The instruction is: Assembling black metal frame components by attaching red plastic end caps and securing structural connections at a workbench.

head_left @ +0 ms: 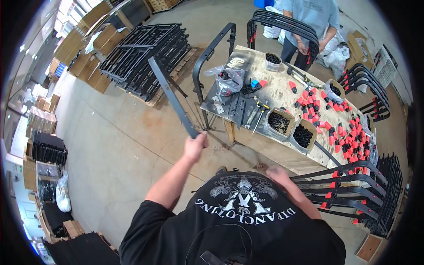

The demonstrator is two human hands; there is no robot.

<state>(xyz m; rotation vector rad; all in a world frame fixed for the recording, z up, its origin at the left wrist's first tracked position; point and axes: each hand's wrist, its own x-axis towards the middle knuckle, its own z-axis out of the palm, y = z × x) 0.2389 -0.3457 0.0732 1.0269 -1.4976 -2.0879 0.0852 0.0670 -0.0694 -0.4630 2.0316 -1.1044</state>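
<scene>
A long black metal bar (172, 97) slants up and away over the concrete floor (115, 145), its near end gripped in the left hand (195, 147), whose fingers are wrapped tight around it; the far end rises toward a stack of black metal frames (145, 55) lying on a wooden pallet (176, 75). The right hand (279, 175) is blurred, low beside the person's chest, just next to a pile of curved black tubes (344, 187) with red caps on them; whether it is clenched or loose cannot be told, and it does not clearly touch the tubes. Beyond both hands stands a plywood worktable (282, 92). On it lie many red plastic caps (349, 132), several open boxes of small black screws (279, 122), a clear plastic bag of parts (229, 79), and a screwdriver (259, 115). A curved black frame (212, 48) leans at the table's left edge. At the far side of the table another person in a grey shirt (311, 13) stands with hands on a set of arched black tubes (282, 22). Cardboard boxes (75, 48) line the far left of the floor.
</scene>
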